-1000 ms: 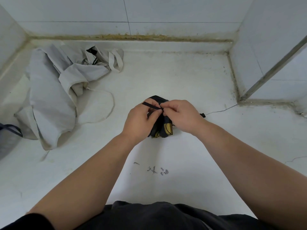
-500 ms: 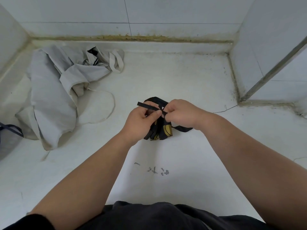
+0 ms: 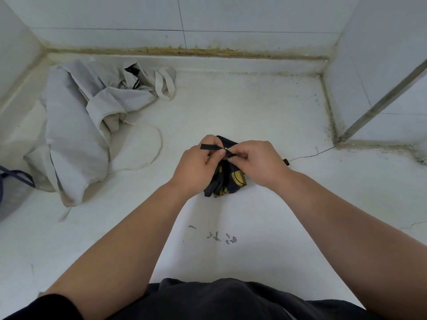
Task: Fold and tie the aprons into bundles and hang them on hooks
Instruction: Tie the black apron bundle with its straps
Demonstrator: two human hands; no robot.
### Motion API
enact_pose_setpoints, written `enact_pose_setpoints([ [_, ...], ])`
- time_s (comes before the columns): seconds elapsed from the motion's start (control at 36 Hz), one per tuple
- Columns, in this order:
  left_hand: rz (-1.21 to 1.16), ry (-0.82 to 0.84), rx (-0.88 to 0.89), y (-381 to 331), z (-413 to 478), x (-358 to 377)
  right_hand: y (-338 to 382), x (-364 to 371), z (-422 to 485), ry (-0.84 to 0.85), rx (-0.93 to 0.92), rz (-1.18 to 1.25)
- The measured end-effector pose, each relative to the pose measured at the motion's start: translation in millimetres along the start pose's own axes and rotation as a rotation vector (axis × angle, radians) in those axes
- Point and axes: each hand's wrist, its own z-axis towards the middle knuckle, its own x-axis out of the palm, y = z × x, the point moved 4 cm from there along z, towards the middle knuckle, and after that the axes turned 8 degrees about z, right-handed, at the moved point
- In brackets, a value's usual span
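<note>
A black apron with yellow print is rolled into a small bundle on the white counter, in the middle of the head view. My left hand pinches a flat black strap whose free end sticks out to the left. My right hand pinches the same strap just right of it, above the bundle. Both hands touch over the bundle's top and hide it. A loose grey apron with its straps lies crumpled at the back left.
White tiled walls close the counter at the back and both sides, with a metal strip on the right wall. A grey mesh container with dark trim sits at the far left edge. Small dark marks lie nearer me.
The strap loop that hung out to the right of the bundle half a second ago has been drawn in under my right hand. Both hands stay over the bundle.
</note>
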Motion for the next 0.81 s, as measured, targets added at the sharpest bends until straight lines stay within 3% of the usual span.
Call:
enact_pose_setpoints([
  [0.14, 0.063, -0.045, 0.034, 0.5, -0.1, 1.9, 4.8, 2.1, 1.5, 0.121, 0.062, 0.026],
  [0.31, -0.153, 0.030, -0.075, 3.3, 3.0, 8.1, -1.4, -1.0, 4.9, 0.252, 0.278, 0.142],
  [0.56, -0.329, 0.001, -0.127, 9.5, 1.8, 7.0, -5.9, 7.6, 0.3, -0.043, 0.008, 0.123],
  [0.81, -0.319, 0.001, -0.116, 8.8, -2.2, 8.3, -3.7, 8.4, -1.6, -0.135, -0.043, 0.156],
])
